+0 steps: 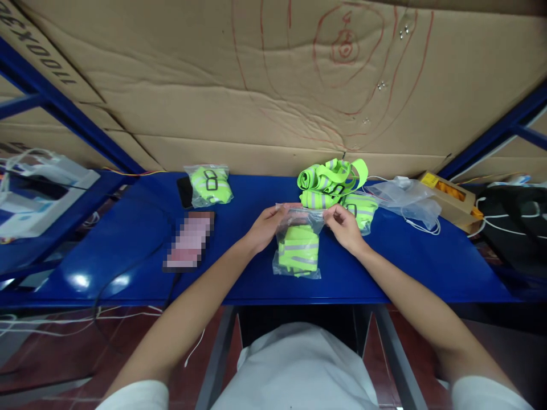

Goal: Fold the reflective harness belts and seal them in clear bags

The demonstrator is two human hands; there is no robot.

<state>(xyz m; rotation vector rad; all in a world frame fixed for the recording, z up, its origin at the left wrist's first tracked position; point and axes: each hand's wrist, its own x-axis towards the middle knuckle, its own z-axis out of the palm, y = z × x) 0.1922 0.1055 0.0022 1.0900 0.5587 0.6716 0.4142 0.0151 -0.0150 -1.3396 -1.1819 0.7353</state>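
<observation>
A clear zip bag [280,267] lies in front of me with a folded neon-yellow reflective strap [299,247] inside it. My left hand [267,225] pinches the bag's top left corner. At the top right corner, the fingers of my right hand [345,225] are closed on the same bag. The bag's upper edge is stretched between both hands. Just beyond them, a heap of loose neon reflective straps [331,179] sits beside another bagged strap [361,210], partly behind my right hand.
Another bagged neon strap [211,185] lies at the back left, over a dark object [185,192]. A phone [190,239] with a blurred screen rests left on the blue table [248,279]. Plastic bags [405,199], white cables and a cardboard box [450,199] stand right. Cardboard [192,74] walls the back.
</observation>
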